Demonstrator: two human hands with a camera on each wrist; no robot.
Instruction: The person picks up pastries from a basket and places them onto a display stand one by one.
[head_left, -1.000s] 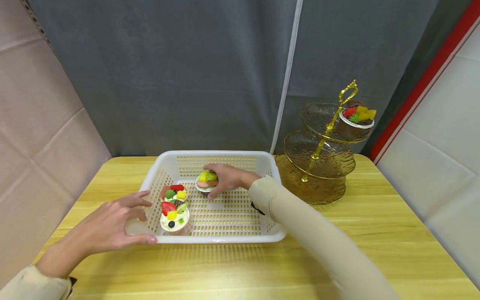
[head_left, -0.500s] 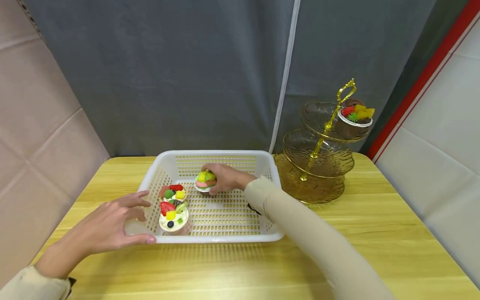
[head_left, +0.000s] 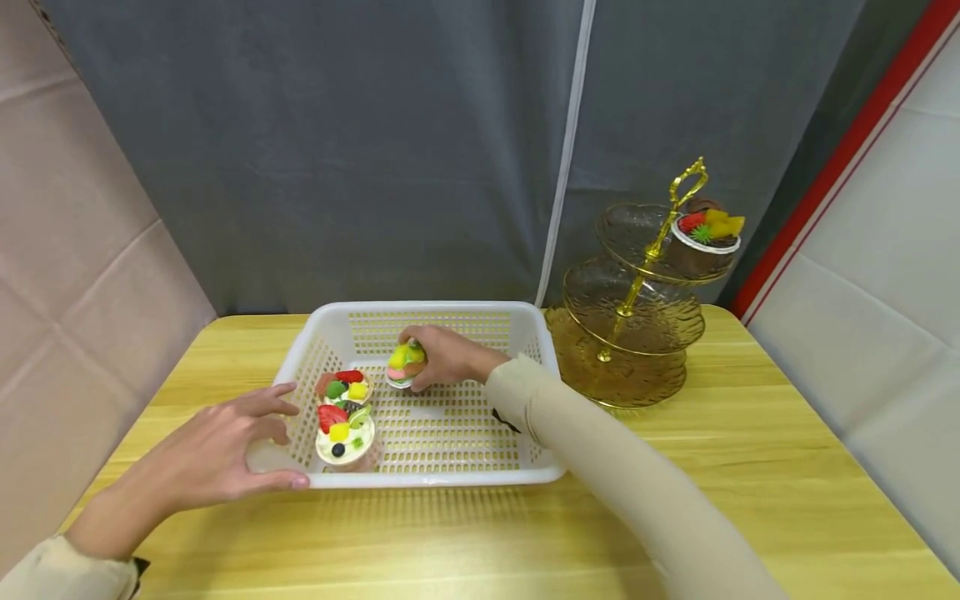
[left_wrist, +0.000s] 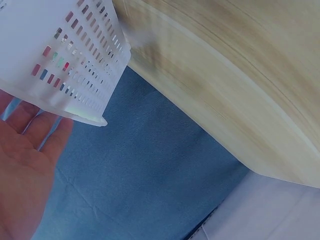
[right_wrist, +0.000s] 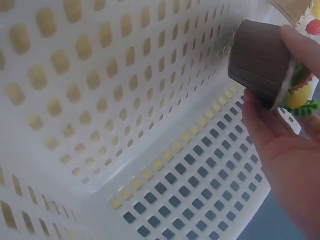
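Observation:
In the head view, a white perforated plastic basket [head_left: 442, 477] stands on the table. Inside it, my right hand [head_left: 452, 354] grips a toy fruit cupcake [head_left: 403, 363] topped with yellow, pink and green pieces. The right wrist view shows that cupcake's brown cup [right_wrist: 260, 61], tipped over, with the thumb on one side and fingers of the right hand [right_wrist: 287, 155] on the other. Two cream-topped fruit cups, one nearer [head_left: 345, 446] and one behind [head_left: 348, 387], sit at the basket's left. My left hand [head_left: 217, 454] is at the basket's left front corner, fingers loosely spread along the rim.
A three-tier amber glass stand [head_left: 628, 304] with a gold handle is right of the basket. On its top tier sits a brown cupcake [head_left: 701, 250] with red and yellow fruit. Behind the table [head_left: 480, 542] hangs a grey curtain [head_left: 360, 150].
My right hand has closed more around the fruit cupcake, and the cupcake has tilted. My left hand stays at the basket corner. The head view has shifted slightly.

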